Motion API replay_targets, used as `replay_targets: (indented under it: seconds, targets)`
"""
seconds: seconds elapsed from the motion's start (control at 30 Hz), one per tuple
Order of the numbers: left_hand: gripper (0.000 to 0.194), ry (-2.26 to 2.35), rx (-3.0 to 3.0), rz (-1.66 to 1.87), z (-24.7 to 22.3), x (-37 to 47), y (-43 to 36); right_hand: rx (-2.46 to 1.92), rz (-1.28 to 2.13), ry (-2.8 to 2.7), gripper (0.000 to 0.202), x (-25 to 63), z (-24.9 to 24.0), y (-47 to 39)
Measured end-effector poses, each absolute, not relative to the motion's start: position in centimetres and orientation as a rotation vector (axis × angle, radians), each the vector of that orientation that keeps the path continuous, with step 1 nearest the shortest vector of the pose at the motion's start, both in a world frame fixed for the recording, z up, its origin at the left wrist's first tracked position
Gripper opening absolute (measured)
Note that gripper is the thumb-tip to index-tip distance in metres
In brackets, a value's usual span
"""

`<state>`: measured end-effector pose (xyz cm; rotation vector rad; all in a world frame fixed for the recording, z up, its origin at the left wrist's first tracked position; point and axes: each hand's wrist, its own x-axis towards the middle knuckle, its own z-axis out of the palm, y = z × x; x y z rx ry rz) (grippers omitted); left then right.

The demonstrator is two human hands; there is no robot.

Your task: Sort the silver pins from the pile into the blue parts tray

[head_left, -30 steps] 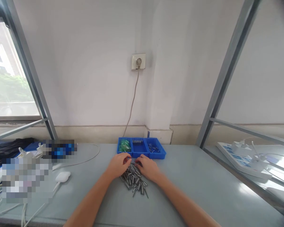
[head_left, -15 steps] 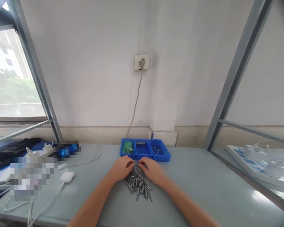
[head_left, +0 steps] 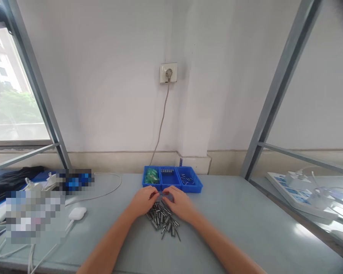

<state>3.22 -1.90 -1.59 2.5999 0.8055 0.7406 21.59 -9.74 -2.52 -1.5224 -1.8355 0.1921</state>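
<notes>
My left hand (head_left: 144, 200) and my right hand (head_left: 178, 201) are close together, fingers curled and fingertips pinched. Something small and greyish shows between the fingertips, too small to name. Just below them lies a loose pile of metal pins and short cylinders (head_left: 163, 220) on the grey table. Right behind my fingers stands a blue tray (head_left: 200, 187) with three compartments. Its left one holds green plastic packets (head_left: 151, 176). A row of small shiny metal pieces (head_left: 167, 171) lines the back of the middle one. Thin metal pins (head_left: 187, 180) lie scattered in the right one.
To the left, a white charger (head_left: 77, 213) with its cable lies on the table (head_left: 222, 224), near blurred items and dark cloth (head_left: 14, 180). A power strip (head_left: 299, 196) is beyond the frame on the right. A cable hangs from the wall socket (head_left: 168, 73).
The view has shifted slightly, so everything sits a little further left. My fingertips remain close together over the far end of the pile, a bit nearer the tray.
</notes>
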Motion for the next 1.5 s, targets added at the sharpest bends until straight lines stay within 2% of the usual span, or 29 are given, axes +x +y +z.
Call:
replay_targets:
  seconds: [0.23, 0.4, 0.5, 0.6, 0.73, 0.83, 1.07, 1.3, 1.5]
  targets:
    - [0.027, 0.715, 2.494, 0.767, -1.0, 3.5, -2.6, -1.330, 0.106, -1.925, 0.019, 21.5, -2.8, -9.9]
    - [0.030, 0.754, 2.484, 0.807, -0.8, 3.5, -2.7, -1.329, 0.091, -1.899, 0.033, 21.9, -2.8, -9.8]
    - [0.029, 0.794, 2.507, 0.808, -0.8, 3.3, -2.6, -1.332, 0.142, -1.794, 0.030, 22.1, -2.2, -9.7]
    - [0.027, 0.812, 2.522, 0.799, -0.8, 3.2, -2.6, -1.307, 0.374, -1.580, 0.024, 22.4, -1.2, -9.8]
    - [0.030, 0.824, 2.519, 0.794, -0.8, 3.2, -2.8, -1.036, 0.890, -1.252, 0.033, 22.9, 0.2, -10.5]
    - [0.029, 0.855, 2.521, 0.789, -0.7, 3.1, -2.8, -0.892, 1.050, -1.111, 0.039, 23.4, 1.0, -11.0]
    - [0.026, 0.833, 2.563, 0.747, -0.8, 3.1, -2.6, -0.817, 1.051, -0.916, 0.040, 25.6, 1.5, -10.6]
    - [0.028, 0.880, 2.556, 0.735, -0.9, 3.0, -2.6, -1.249, 0.963, -0.786, 0.045, 29.0, 0.4, -9.7]
    - [0.029, 0.875, 2.573, 0.740, -0.6, 3.0, -2.5, -1.569, 0.670, -0.858, 0.042, 29.6, -0.3, -9.4]
